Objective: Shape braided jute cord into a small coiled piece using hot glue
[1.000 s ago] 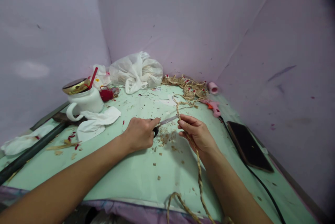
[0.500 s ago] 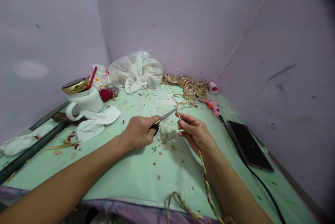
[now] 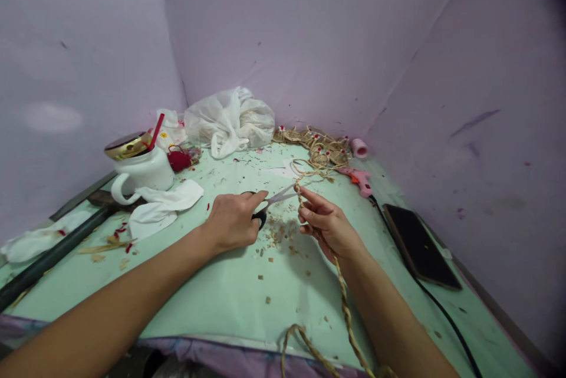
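My left hand (image 3: 233,222) grips black-handled scissors (image 3: 273,201), whose blades stand apart and point right toward a braided straw rope (image 3: 343,298). My right hand (image 3: 328,222) pinches that rope near its upper end, fingers curled round it. The rope runs from my right hand down past my wrist to a loop at the table's near edge. Beyond my fingers its thin end leads back to a pile of straw pieces (image 3: 319,147). Small straw clippings (image 3: 279,232) lie on the green table (image 3: 230,295) between my hands.
A white jug (image 3: 140,167) with a gold lid and a red straw stands at the left beside white cloth (image 3: 163,206). A plastic bag (image 3: 232,120) sits at the back. A pink glue gun (image 3: 359,179), its black cable and a dark phone (image 3: 416,242) lie right. A dark bar (image 3: 53,254) crosses the left edge.
The scissor blades have opened and tilted up toward the rope. My right hand has shifted slightly up and left with the rope.
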The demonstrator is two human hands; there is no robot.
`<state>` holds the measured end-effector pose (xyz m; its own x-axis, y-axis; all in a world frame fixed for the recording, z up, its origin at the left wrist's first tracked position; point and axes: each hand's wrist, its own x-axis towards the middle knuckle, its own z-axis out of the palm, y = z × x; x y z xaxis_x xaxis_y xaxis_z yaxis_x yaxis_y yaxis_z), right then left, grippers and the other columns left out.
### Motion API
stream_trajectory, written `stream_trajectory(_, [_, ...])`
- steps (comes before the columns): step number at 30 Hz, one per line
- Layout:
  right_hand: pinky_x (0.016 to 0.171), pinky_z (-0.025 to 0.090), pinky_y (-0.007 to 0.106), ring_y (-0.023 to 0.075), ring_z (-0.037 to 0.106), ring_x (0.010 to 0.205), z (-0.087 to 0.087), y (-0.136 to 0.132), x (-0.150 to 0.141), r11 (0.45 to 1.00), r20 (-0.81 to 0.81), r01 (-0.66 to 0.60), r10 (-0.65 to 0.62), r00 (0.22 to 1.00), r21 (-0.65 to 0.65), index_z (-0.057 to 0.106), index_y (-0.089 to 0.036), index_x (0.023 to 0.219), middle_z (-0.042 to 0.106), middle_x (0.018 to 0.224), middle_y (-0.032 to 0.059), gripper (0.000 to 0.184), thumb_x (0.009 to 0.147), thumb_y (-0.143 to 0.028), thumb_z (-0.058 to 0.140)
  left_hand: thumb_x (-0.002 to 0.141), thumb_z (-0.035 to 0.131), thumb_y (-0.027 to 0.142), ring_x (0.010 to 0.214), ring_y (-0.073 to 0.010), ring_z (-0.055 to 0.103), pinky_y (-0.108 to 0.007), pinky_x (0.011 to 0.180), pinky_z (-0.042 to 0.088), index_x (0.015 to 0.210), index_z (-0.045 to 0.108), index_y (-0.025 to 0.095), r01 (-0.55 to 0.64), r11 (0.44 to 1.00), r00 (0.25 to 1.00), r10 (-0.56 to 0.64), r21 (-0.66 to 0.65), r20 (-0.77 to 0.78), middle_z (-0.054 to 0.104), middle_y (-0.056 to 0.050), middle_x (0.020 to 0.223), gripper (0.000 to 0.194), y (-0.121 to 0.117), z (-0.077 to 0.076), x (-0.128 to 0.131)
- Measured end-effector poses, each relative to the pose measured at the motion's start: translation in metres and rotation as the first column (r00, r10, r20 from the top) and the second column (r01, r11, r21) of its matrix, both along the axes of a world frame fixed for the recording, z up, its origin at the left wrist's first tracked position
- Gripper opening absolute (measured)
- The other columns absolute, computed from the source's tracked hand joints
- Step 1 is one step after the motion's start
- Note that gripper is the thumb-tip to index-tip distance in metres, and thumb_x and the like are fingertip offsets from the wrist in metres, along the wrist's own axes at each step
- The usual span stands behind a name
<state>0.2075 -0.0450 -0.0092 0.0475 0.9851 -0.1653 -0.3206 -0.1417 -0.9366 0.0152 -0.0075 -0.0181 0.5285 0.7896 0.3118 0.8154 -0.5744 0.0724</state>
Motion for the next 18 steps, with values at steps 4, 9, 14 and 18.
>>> stream_trajectory(4, [0.049, 0.045, 0.021, 0.0078, 0.047, 0.055, -0.001, -0.0003, -0.0009, 1.0, 0.03, -0.005, 0.005, 1.0, 0.012, 0.067, -0.024, 0.105, 0.05, 0.061, -0.0061, 0.053, 0.053, -0.02, 0.074, 0.069, 0.045, 0.02, 0.079, -0.0239, 0.064, -0.032, 0.06, 0.043, 0.123, 0.048, 0.025, -0.002, 1.0, 1.0, 0.002, 0.0, -0.012, 0.069, -0.003, 0.093, 0.054, 0.0012, -0.0011, -0.0005])
stream_trajectory(9, [0.051, 0.046, 0.023, 0.008, 0.048, 0.056, -0.0023, -0.0008, -0.0008, 1.0, 0.052, 0.017, -0.018, 0.998, 0.019, 0.066, -0.023, 0.107, 0.051, 0.064, -0.0055, 0.055, 0.053, -0.021, 0.074, 0.069, 0.044, 0.016, 0.08, -0.0226, 0.065, -0.03, 0.061, 0.043, 0.123, 0.049, 0.026, 0.001, 1.0, 1.0, -0.001, -0.013, -0.009, 0.069, -0.003, 0.095, 0.054, 0.0016, -0.0028, -0.0019])
stream_trajectory(14, [0.05, 0.045, 0.022, 0.0079, 0.048, 0.055, -0.0034, -0.0007, -0.0006, 0.999, 0.049, 0.016, -0.017, 0.999, 0.03, 0.066, -0.023, 0.109, 0.051, 0.063, -0.006, 0.056, 0.053, -0.021, 0.074, 0.069, 0.045, 0.014, 0.078, -0.022, 0.065, -0.029, 0.06, 0.042, 0.12, 0.05, 0.028, -0.001, 0.998, 1.0, 0.0, -0.056, -0.015, 0.071, -0.002, 0.091, 0.054, 0.0022, -0.0003, -0.0017])
stream_trajectory(18, [0.051, 0.045, 0.023, 0.0077, 0.047, 0.055, -0.0036, -0.0004, -0.0007, 0.999, 0.056, 0.011, -0.013, 0.998, 0.046, 0.066, -0.024, 0.109, 0.051, 0.063, -0.0061, 0.055, 0.054, -0.021, 0.074, 0.069, 0.044, 0.014, 0.073, -0.0215, 0.064, -0.027, 0.057, 0.039, 0.117, 0.053, 0.029, 0.001, 0.996, 1.0, -0.003, -0.09, -0.018, 0.071, -0.001, 0.084, 0.051, 0.0032, 0.0017, -0.0018])
